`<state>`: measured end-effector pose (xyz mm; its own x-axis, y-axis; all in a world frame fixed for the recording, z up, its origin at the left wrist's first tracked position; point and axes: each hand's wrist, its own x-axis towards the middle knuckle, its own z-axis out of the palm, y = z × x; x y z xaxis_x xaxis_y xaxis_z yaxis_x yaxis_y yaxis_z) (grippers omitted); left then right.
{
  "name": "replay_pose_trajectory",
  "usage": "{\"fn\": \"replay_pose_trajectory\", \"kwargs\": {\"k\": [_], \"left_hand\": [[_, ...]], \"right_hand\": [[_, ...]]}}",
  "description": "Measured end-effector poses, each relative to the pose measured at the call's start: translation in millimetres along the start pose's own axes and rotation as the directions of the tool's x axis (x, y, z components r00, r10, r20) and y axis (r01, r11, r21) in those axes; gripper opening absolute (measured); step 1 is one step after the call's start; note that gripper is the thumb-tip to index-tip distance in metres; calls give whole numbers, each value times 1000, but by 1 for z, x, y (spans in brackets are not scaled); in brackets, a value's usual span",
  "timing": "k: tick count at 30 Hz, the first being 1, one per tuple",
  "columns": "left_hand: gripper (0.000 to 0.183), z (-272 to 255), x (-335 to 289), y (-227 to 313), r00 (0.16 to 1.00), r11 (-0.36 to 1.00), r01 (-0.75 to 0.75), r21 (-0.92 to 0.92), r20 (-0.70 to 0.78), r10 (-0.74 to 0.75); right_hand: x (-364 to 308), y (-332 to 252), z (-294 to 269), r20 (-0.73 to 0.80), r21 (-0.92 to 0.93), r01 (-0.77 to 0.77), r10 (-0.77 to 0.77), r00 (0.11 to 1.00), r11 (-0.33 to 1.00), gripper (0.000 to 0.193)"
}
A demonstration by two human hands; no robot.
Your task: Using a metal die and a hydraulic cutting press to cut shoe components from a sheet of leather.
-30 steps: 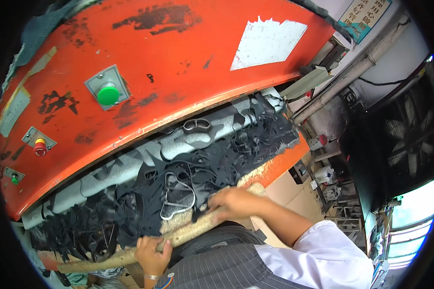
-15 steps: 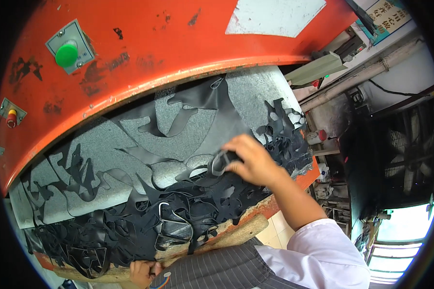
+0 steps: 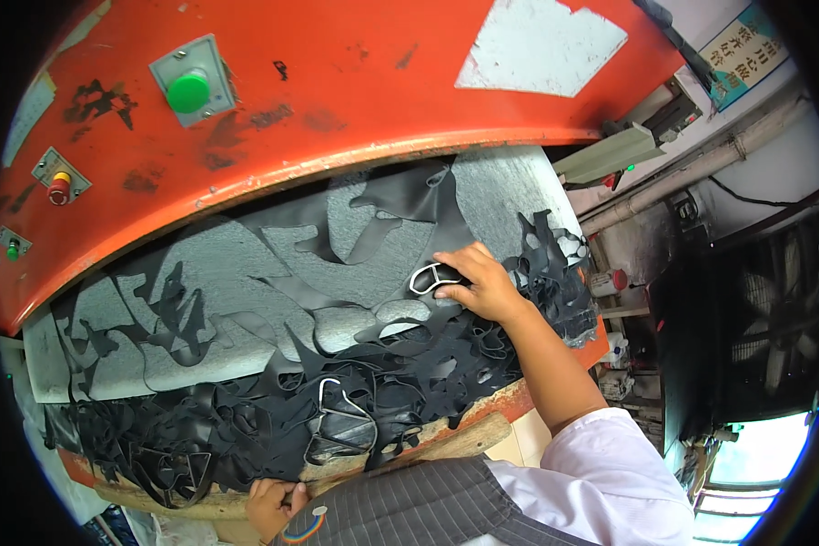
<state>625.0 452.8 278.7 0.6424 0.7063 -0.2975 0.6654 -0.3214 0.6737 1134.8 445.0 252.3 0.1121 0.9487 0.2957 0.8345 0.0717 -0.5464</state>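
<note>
**Metal ring held at a much-cut dark sheet on a machine bed**

At far left, a red machine body (image 3: 273, 173) carries a red stop button (image 3: 59, 188) and, farther right, a large green button (image 3: 188, 90). Beneath it lies a pale grey bed (image 3: 510, 196). Across the bed spreads a dark sheet (image 3: 449, 223), pierced by shaped openings and reduced at left to narrow strips. In front, a heap of black scraps (image 3: 246, 400) runs along the bed's near edge; a dark frame (image 3: 202, 473) lies at its left.

The left hand (image 3: 275, 510) rests at a tan bar (image 3: 469, 441) along the front; its lower part is hidden, and whether it grips cannot be told. Just right of it, a larger metal frame (image 3: 346, 416) lies on the scraps.

Farther right, the right hand (image 3: 475, 280) has thumb and fingers clamped on the metal ring (image 3: 435, 275), which has a crossbar and sits at the sheet's near side. More scraps hang at the right edge.

Judged by the openings, most of the sheet is already cut; the broader solid stretch near the ring appears to be what is left. Whether the material beneath the ring is cut cannot be told.
</note>
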Motion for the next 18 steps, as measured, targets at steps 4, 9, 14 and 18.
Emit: {"fn": "replay_pose_trajectory", "kwargs": {"k": [4,9,14,18], "left_hand": [[19,-45,20,48,920,977,-79,-200,-392,-6],[51,-109,52,-52,642,964,-109,-242,-758,-118],[72,-212,115,-116,341,918,-281,-281,-923,-178],[77,-255,111,-116,-2,978,-200,-61,-998,-63]], "right_hand": [[1,-35,-18,-121,-126,21,-36,992,992,61],[2,-110,-11,-386,-9,25,-26,922,1000,59],[71,-204,39,-409,178,187,-100,907,966,54],[101,-253,46,-551,392,261,-2,834,882,46]]}}
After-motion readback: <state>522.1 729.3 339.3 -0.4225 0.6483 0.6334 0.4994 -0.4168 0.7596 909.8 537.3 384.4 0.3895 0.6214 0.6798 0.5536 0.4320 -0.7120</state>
